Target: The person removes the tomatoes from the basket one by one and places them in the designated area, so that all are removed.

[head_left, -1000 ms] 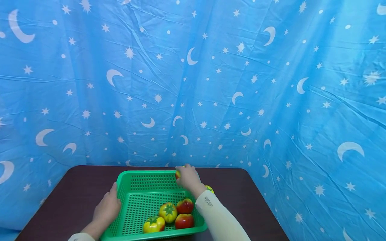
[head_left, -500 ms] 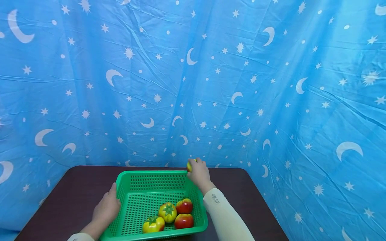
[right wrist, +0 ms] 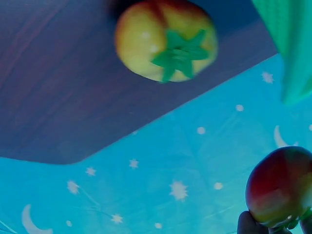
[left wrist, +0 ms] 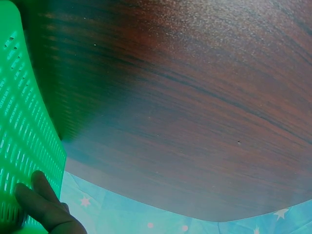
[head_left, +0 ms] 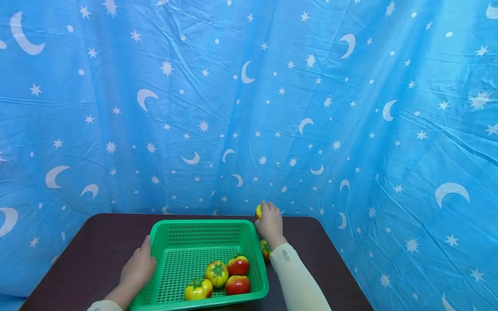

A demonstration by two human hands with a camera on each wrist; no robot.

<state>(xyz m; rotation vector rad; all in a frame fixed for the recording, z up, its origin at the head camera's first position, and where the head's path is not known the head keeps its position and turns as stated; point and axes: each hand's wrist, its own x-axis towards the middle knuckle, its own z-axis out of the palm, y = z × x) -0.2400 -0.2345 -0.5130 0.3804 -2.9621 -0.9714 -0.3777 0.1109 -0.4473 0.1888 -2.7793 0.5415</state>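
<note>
My left hand (head_left: 138, 268) grips the left rim of a green plastic basket (head_left: 202, 222); its fingers (left wrist: 41, 207) lie along the outer wall in the left wrist view. Just beyond the basket's back right corner, my right hand (head_left: 270, 222) holds a red and yellow tomato (head_left: 258, 211) above the table. That tomato (right wrist: 278, 187) shows its red side in the right wrist view, with fingertips beneath it. Another tomato (right wrist: 165, 41) with a green calyx rests on the table outside the basket's right wall, partly behind my right wrist in the head view.
Several red and yellow tomatoes (head_left: 216, 274) lie in the front right part of the basket. Dark wood-grain table (head_left: 307, 259) extends on both sides. A blue curtain (head_left: 249, 108) with moons and stars hangs behind its back edge.
My right hand has carried its tomato rightwards, from over the basket's back right corner to outside it. The left hand and basket have stayed in place.
</note>
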